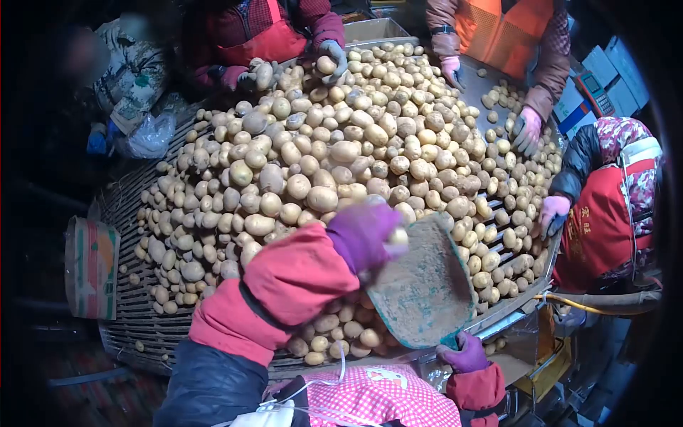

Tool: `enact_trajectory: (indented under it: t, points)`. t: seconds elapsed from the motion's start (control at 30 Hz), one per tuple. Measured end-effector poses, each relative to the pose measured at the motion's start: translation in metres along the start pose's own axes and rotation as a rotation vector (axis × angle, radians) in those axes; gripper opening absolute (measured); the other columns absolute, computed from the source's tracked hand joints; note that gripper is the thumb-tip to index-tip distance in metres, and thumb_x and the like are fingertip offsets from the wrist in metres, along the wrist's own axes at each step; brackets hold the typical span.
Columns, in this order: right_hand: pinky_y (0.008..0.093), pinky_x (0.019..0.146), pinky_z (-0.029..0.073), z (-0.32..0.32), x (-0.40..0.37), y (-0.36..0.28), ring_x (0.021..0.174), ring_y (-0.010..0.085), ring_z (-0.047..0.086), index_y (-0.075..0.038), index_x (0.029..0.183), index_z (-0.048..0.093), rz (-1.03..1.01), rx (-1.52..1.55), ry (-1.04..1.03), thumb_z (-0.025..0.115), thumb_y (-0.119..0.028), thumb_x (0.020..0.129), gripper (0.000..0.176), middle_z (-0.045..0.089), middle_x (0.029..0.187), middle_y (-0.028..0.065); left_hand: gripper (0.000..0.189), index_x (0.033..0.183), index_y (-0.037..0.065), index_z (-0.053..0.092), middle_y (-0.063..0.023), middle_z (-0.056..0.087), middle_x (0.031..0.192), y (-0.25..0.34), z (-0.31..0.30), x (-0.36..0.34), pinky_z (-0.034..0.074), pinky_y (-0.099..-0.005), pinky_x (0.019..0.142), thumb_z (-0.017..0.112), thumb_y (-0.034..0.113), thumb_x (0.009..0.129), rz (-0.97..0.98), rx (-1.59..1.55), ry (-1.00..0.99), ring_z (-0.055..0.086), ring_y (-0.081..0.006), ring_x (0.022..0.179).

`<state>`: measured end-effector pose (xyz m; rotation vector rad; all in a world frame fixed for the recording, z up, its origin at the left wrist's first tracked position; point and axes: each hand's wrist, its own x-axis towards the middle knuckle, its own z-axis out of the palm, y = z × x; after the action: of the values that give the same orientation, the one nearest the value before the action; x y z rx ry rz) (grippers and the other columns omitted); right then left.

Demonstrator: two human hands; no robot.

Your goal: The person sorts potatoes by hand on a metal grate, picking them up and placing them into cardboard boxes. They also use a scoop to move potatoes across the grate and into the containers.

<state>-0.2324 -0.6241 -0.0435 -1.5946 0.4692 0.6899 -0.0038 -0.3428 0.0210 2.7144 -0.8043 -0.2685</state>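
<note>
A big heap of pale potatoes (341, 153) lies on a slatted metal sorting table (142, 313). My left hand (363, 235), in a purple glove with a red sleeve behind it, reaches over the near side of the heap and is closed on a blurred potato (396, 242). My right hand (466, 352), also purple-gloved, grips the handle of a dirty green scoop (420, 285). The scoop's blade is tilted up against the potatoes at the table's near edge, right beside my left hand. Potatoes under my arm and the scoop are partly hidden.
Other people stand around the table: gloved hands at the far side (331, 57), pink gloves at the far right (526, 128), another at the right edge (551, 213). A cardboard box (91, 267) stands at the left, and a yellow hose (576, 304) runs at the right.
</note>
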Motion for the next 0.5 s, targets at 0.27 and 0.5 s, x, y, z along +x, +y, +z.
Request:
enact_trajectory:
  t: [0.27, 0.5]
  points:
    - [0.0252, 0.066, 0.049, 0.003, -0.020, -0.002, 0.072, 0.0073, 0.059, 0.002, 0.108, 0.066, 0.112, 0.032, -0.026, 0.078, -0.015, 0.082, 0.034, 0.067, 0.085, 0.0011, 0.045, 0.133, 0.011, 0.055, -0.0121, 0.057, 0.134, -0.057, 0.035, 0.089, 0.046, -0.0455, 0.097, 0.056, 0.028, 0.091, -0.081, 0.134, 0.283, 0.060, -0.0314, 0.113]
    - [0.0261, 0.075, 0.051, 0.001, -0.021, 0.004, 0.082, 0.0083, 0.061, 0.001, 0.117, 0.063, 0.166, -0.045, -0.078, 0.077, -0.017, 0.084, 0.040, 0.069, 0.095, 0.0024, 0.044, 0.128, 0.014, 0.058, -0.0149, 0.060, 0.129, -0.040, 0.055, 0.176, 0.047, -0.0458, 0.094, 0.054, 0.039, 0.092, -0.235, 0.121, 0.192, 0.061, -0.0319, 0.111]
